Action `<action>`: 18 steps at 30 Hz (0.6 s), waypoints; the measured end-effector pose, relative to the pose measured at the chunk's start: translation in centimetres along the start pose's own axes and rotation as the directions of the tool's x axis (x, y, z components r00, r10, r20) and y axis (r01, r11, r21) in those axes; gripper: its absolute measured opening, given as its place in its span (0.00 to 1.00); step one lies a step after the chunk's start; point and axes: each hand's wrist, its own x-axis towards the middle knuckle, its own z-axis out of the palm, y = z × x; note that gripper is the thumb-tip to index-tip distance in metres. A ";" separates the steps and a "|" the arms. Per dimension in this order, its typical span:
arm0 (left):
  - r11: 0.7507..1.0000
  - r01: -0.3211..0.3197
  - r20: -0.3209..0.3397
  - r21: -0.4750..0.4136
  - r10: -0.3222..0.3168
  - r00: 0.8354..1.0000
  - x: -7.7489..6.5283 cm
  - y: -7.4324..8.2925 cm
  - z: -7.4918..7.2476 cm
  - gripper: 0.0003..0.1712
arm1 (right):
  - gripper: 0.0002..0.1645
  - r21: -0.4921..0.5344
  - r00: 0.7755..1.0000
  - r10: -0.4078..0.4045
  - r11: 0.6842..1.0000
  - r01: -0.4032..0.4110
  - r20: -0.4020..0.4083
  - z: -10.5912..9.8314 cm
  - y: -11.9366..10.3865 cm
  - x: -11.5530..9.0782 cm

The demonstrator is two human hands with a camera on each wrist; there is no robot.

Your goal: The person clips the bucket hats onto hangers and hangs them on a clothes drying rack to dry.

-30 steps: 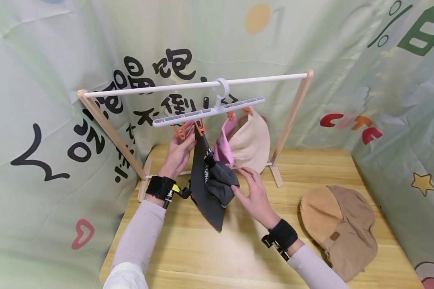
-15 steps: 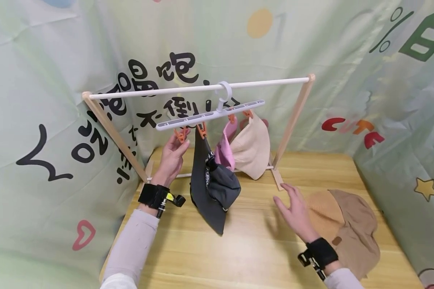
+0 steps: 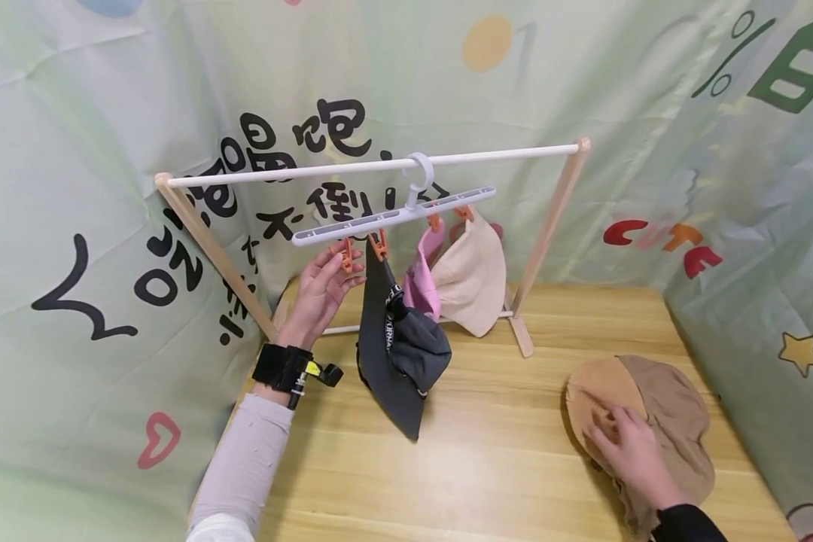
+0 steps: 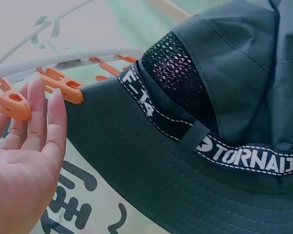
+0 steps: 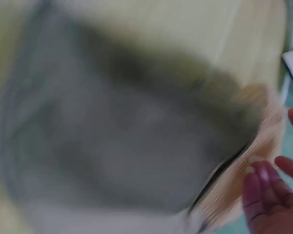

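Touching the plush brim [image 3: 588, 382] of the brown cap [image 3: 677, 410] with the right hand [image 3: 631, 448], far nearer than the left hand [image 3: 317, 292]; cannot tell pinch from mere contact. Finding the cap on the table [image 3: 488, 482], right of the rack [image 3: 366, 165], well apart from the orange clip [image 3: 347, 257] pinched in the left hand. Running lengthwise roughly near to far; looking soft, floppy, tan plush beside smooth brown cloth.

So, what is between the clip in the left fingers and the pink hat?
In the head view, the dark grey hat hangs there, beside the held clip.
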 end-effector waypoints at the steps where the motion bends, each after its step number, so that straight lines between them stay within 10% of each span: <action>1: 1.000 0.002 0.001 -0.004 -0.002 1.000 0.0 0.1 0.1 0.22 | 0.22 -0.018 0.999 -0.026 1.000 0.025 -0.020 -0.2 0.5 -0.4; 7: 1.000 0.026 0.011 0.010 -0.026 1.000 0.3 0.4 0.5 0.19 | 0.19 -0.105 0.959 -0.251 0.966 0.238 -0.134 -0.8 4.0 -3.6; 13: 1.000 0.027 0.010 0.011 -0.027 1.000 0.4 0.5 0.6 0.16 | 0.47 -0.101 0.972 -0.218 0.969 0.226 0.086 -0.2 5.5 -6.8; 18: 0.999 0.035 0.020 0.002 -0.035 0.999 0.3 0.4 0.5 0.16 | 0.72 -0.058 0.940 -0.292 0.950 0.306 0.176 1.4 5.6 -7.6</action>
